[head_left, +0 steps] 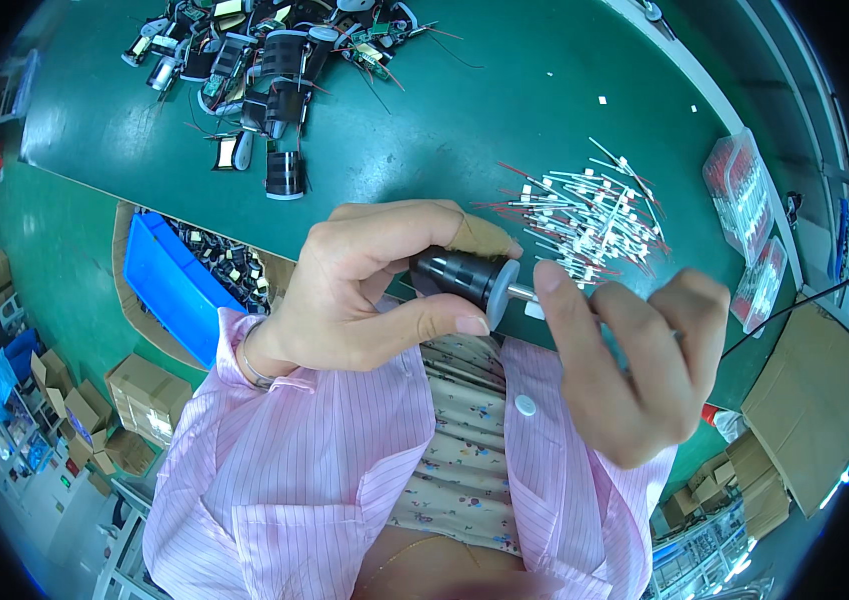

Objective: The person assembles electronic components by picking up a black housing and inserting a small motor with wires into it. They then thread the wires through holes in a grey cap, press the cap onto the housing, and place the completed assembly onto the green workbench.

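Observation:
My left hand is closed round a glossy black cylindrical part, holding it on its side above the table's near edge. A grey disc caps its right end, and a short metal rod sticks out from there. A tan wrap covers one finger of this hand. Close by on the right, my right hand is curled and slightly blurred, a fingertip at the rod's outer end. Its thumb and whatever lies in its grip are hidden. A small white piece shows below the rod.
Red and white wires with white connectors lie heaped on the green table. Black housings with circuit boards are piled far left. Clear plastic boxes stand at the right edge. A blue bin sits in a carton at left.

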Action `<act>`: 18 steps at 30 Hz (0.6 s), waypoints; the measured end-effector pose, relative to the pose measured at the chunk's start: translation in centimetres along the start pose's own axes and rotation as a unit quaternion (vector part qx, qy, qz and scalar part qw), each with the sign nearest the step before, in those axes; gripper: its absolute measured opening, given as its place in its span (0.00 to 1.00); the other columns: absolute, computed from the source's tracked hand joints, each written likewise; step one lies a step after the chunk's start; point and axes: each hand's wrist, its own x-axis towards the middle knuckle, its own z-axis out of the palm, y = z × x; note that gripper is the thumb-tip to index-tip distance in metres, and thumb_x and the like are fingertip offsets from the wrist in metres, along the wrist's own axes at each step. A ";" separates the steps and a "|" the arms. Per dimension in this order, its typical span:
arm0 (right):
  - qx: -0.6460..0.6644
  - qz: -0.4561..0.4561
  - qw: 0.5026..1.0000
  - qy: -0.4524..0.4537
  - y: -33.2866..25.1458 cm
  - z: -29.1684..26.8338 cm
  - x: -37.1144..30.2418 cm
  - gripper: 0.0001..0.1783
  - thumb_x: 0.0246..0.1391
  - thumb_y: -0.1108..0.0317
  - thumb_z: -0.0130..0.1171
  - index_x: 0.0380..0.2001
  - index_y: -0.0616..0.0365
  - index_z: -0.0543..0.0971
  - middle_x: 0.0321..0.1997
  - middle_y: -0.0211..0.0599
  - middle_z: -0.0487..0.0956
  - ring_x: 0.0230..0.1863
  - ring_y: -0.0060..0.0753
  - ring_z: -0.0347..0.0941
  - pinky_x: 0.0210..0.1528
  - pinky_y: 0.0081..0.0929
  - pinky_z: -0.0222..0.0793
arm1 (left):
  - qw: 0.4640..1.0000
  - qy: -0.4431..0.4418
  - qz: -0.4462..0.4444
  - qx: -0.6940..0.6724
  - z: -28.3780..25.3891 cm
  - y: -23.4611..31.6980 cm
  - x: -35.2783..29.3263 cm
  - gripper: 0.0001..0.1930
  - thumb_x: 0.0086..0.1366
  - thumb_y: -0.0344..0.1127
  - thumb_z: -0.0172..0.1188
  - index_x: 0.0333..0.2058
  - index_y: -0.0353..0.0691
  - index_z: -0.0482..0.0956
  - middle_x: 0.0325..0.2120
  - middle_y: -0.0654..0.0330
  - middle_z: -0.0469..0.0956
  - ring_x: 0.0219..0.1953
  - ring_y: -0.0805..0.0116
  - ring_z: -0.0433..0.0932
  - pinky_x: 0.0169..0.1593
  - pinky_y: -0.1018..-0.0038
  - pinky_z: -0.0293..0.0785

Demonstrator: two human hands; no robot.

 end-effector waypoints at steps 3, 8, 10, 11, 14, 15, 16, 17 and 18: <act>-0.071 -0.050 0.996 -0.005 -0.7 -0.1 0.0 0.20 0.28 0.66 0.64 0.31 0.62 0.84 0.21 0.33 0.64 0.23 0.31 0.58 0.21 0.27 0.52 | 0.999 0.017 0.046 0.022 0.0 -0.4 0.0 0.19 0.48 0.23 0.69 0.40 0.25 0.77 0.36 0.47 0.79 0.36 0.60 0.80 0.39 0.72 0.76; 0.172 0.128 0.972 -0.090 -0.7 -0.3 0.4 0.17 0.33 0.69 0.66 0.31 0.68 0.80 0.19 0.30 0.60 0.17 0.28 0.56 0.17 0.27 0.51 | 0.991 0.029 0.109 0.072 0.0 -0.7 0.0 0.18 0.47 0.23 0.69 0.39 0.24 0.77 0.35 0.46 0.79 0.34 0.58 0.80 0.37 0.71 0.75; 0.212 0.135 0.964 -0.083 -0.5 -0.1 0.1 0.16 0.33 0.70 0.67 0.29 0.68 0.80 0.19 0.31 0.61 0.17 0.29 0.56 0.17 0.27 0.51 | 0.990 0.021 0.107 0.084 0.4 -0.6 -0.3 0.23 0.49 0.34 0.71 0.37 0.21 0.77 0.30 0.45 0.79 0.31 0.59 0.78 0.35 0.68 0.72; 0.250 0.142 0.955 -0.076 -0.3 0.1 0.0 0.15 0.32 0.70 0.67 0.27 0.68 0.79 0.19 0.33 0.61 0.17 0.30 0.56 0.17 0.28 0.51 | 0.991 0.022 0.106 0.085 0.4 -0.7 -0.3 0.23 0.49 0.34 0.71 0.37 0.21 0.77 0.30 0.45 0.79 0.31 0.59 0.78 0.35 0.68 0.72; 0.329 0.098 0.937 -0.070 0.8 0.8 -0.5 0.15 0.31 0.70 0.68 0.25 0.67 0.78 0.19 0.33 0.61 0.17 0.31 0.56 0.17 0.27 0.51 | 0.997 0.004 0.074 0.014 0.6 -0.7 -0.5 0.21 0.51 0.32 0.70 0.37 0.20 0.76 0.29 0.45 0.79 0.29 0.60 0.77 0.33 0.69 0.71; 0.331 0.098 0.936 -0.070 0.7 0.9 -0.5 0.15 0.31 0.70 0.68 0.25 0.67 0.78 0.19 0.33 0.61 0.17 0.31 0.56 0.17 0.27 0.51 | 0.998 0.000 0.058 0.010 0.5 -0.7 -0.4 0.18 0.49 0.27 0.69 0.37 0.22 0.77 0.29 0.47 0.78 0.29 0.60 0.78 0.32 0.70 0.73; 0.241 0.082 0.965 -0.068 0.3 1.1 -0.3 0.15 0.29 0.71 0.67 0.24 0.67 0.77 0.19 0.32 0.61 0.17 0.30 0.55 0.17 0.27 0.49 | 0.999 -0.004 0.042 0.006 0.5 -0.7 -0.4 0.17 0.47 0.22 0.67 0.37 0.24 0.77 0.29 0.49 0.78 0.29 0.59 0.78 0.31 0.72 0.74; 0.149 0.066 0.984 -0.066 -0.1 1.3 -0.3 0.15 0.28 0.71 0.67 0.23 0.67 0.77 0.19 0.31 0.61 0.17 0.30 0.55 0.16 0.26 0.48 | 0.999 -0.002 0.041 0.007 0.7 -0.8 -0.4 0.17 0.47 0.22 0.67 0.37 0.24 0.77 0.29 0.49 0.78 0.29 0.59 0.78 0.31 0.72 0.74; 0.147 0.065 0.985 -0.066 -0.5 1.6 -0.4 0.15 0.28 0.71 0.67 0.23 0.67 0.77 0.19 0.31 0.61 0.17 0.30 0.55 0.16 0.26 0.48 | 0.993 0.020 0.069 0.093 1.1 -1.0 -0.4 0.17 0.50 0.26 0.68 0.37 0.22 0.77 0.29 0.47 0.78 0.28 0.60 0.77 0.31 0.71 0.72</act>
